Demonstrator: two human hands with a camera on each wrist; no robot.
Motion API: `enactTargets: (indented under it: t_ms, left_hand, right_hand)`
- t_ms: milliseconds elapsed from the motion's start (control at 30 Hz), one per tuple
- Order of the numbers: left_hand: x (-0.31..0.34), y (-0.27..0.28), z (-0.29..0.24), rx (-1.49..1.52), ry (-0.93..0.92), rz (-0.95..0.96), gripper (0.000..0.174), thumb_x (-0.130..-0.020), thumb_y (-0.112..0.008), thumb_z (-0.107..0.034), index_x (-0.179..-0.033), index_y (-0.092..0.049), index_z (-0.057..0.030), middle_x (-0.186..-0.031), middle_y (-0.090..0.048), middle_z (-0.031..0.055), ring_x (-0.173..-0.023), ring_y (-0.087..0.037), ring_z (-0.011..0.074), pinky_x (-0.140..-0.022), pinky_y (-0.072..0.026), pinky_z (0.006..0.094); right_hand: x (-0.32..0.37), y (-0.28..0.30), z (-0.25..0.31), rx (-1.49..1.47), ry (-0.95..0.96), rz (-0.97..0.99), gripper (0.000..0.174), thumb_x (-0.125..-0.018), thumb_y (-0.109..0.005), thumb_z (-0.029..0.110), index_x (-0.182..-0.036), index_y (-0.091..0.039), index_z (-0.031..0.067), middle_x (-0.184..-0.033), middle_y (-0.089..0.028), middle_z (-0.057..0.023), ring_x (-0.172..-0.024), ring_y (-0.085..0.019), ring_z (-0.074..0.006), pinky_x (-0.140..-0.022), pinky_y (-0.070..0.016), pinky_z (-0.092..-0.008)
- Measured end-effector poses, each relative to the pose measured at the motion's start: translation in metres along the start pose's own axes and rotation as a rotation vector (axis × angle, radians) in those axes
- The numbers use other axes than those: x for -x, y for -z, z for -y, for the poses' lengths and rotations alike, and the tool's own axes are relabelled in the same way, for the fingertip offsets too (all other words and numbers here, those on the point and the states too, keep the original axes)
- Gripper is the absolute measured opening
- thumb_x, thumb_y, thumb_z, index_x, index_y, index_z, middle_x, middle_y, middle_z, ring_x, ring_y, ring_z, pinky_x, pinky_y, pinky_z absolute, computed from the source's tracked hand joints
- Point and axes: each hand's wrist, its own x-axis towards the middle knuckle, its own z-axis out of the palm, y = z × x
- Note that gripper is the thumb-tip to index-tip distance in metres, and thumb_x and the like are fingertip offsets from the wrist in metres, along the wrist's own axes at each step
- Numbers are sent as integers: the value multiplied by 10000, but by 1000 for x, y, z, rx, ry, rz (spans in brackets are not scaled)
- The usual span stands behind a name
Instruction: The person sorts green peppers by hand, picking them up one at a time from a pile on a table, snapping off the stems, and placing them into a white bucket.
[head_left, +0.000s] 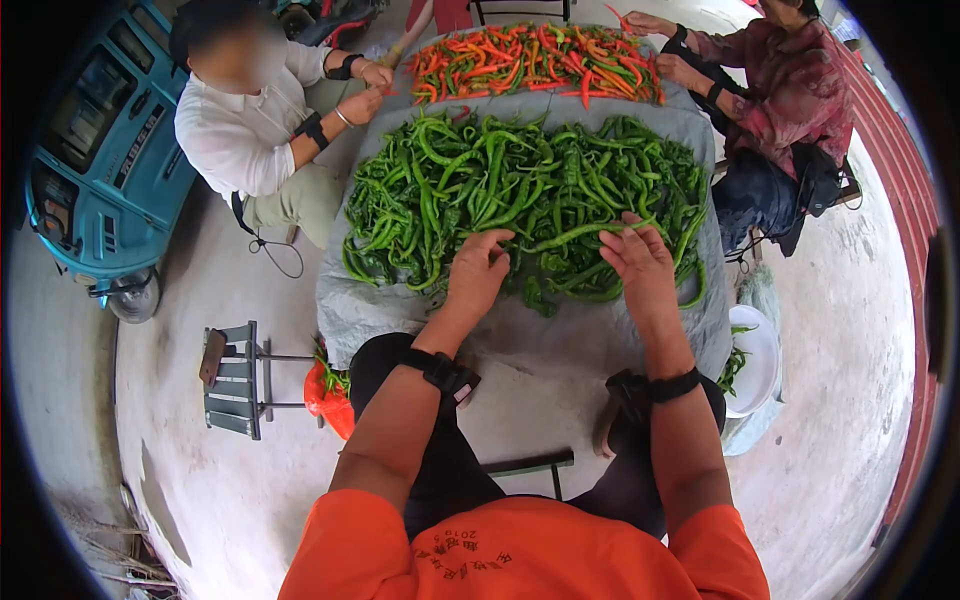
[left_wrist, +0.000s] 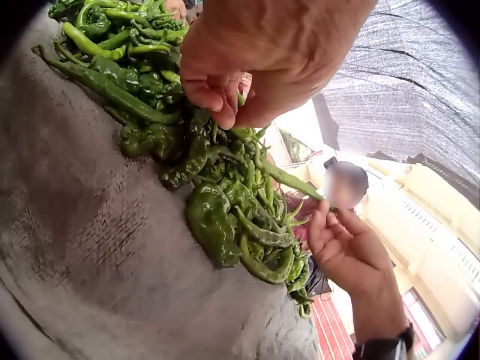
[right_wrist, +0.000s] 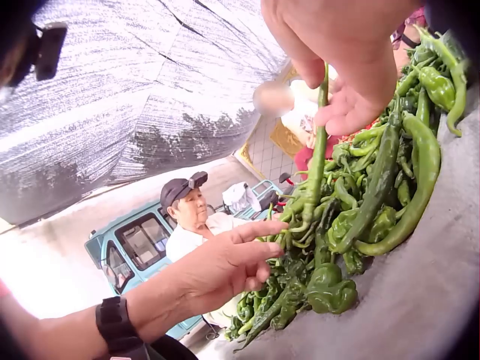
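Observation:
A long green chili pepper (head_left: 580, 236) stretches between the two hands, above a broad heap of green chili peppers (head_left: 440, 190). My right hand (head_left: 642, 268) pinches its right end between thumb and fingers, as the right wrist view (right_wrist: 345, 52) shows from close by. At the other, stem end is my left hand (head_left: 478, 275); its thumb and forefinger come together there, with a bit of green showing between them in the left wrist view (left_wrist: 241, 97). The heap lies on a grey cloth (head_left: 340, 315) over the table, its near edge just under both hands.
Red chili peppers (head_left: 530, 60) are heaped at the table's far end. One person in white (head_left: 240, 130) sits at the left, another in patterned red (head_left: 790, 110) at the right. Around the table are a white basin (head_left: 758, 365), a red bag (head_left: 328, 400), a folding stool (head_left: 232, 380) and a blue vehicle (head_left: 115, 170).

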Motion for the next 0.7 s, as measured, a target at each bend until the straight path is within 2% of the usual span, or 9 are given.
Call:
enactTargets:
  t_ms: [33,133,233,333,433,533,567,667,700]
  left_hand:
    - [0,-3,-3,-100,-38,16,271,-840,-613,-59,-1107,-618,-104,-895,-579,56,-707,-568,174,-661,-481,320]
    - [-1,-12,-8,-286,-7,13,218,-849,-629,-111,-1068,-626,-104,-928,-586,101,-774,-602,252,-699,-482,357]
    - [-6,-18,-11,-315,-144,-137,162,-864,-626,-147,-1020,-630,-103,-930,-588,111,-803,-611,298,-693,-482,386]
    - [-2,-15,-35,-233,-180,-150,111,-868,-631,-144,-961,-628,-83,-874,-592,102,-744,-610,302,-653,-482,385]
    - [9,-20,-51,-151,-369,-133,100,-856,-650,-139,-926,-628,-70,-811,-596,91,-684,-608,299,-599,-480,376]
    - [20,-26,-68,-162,-478,-93,99,-841,-668,-135,-899,-630,-64,-787,-598,90,-669,-613,286,-572,-479,357]
    - [23,-30,-72,-147,-512,-83,111,-829,-678,-142,-901,-635,-70,-821,-607,88,-680,-617,284,-581,-489,352]
    - [30,-41,-81,-119,-622,-90,130,-821,-681,-139,-928,-640,-78,-844,-610,79,-680,-619,277,-591,-498,340]
    - [31,-43,-82,-121,-637,-77,152,-818,-684,-142,-950,-641,-81,-858,-610,80,-683,-620,276,-589,-499,340]
  right_hand:
    - [2,-4,0,-20,2,-11,302,-960,-553,165,-1229,-497,40,-1116,-593,-70,-989,-623,-202,-849,-510,-315]
    - [4,-7,-2,42,58,-146,371,-967,-538,190,-1286,-435,31,-1222,-553,-103,-1061,-602,-255,-884,-497,-345]
    - [10,-8,7,151,101,-181,358,-969,-530,214,-1265,-469,22,-1212,-566,-95,-1023,-609,-206,-856,-499,-316]
    - [9,5,12,171,92,-59,303,-960,-526,171,-1225,-523,22,-1148,-594,-77,-923,-626,-162,-788,-499,-278]
    - [11,11,16,258,-60,126,260,-959,-514,136,-1202,-561,56,-1094,-614,-63,-826,-615,-120,-750,-491,-244]
    - [25,1,13,516,-97,264,281,-943,-506,72,-1219,-560,84,-1068,-611,-62,-784,-599,-104,-734,-485,-236]
    - [27,4,5,468,-59,328,334,-890,-524,-3,-1210,-576,80,-1045,-604,-50,-835,-590,-104,-754,-482,-241]
    - [30,-1,-8,505,57,460,376,-835,-534,-59,-1189,-592,56,-1034,-605,-42,-913,-589,-121,-794,-481,-252]
    - [31,-1,-3,572,23,496,386,-842,-553,-72,-1202,-584,63,-1100,-615,-3,-986,-576,-109,-879,-460,-256]
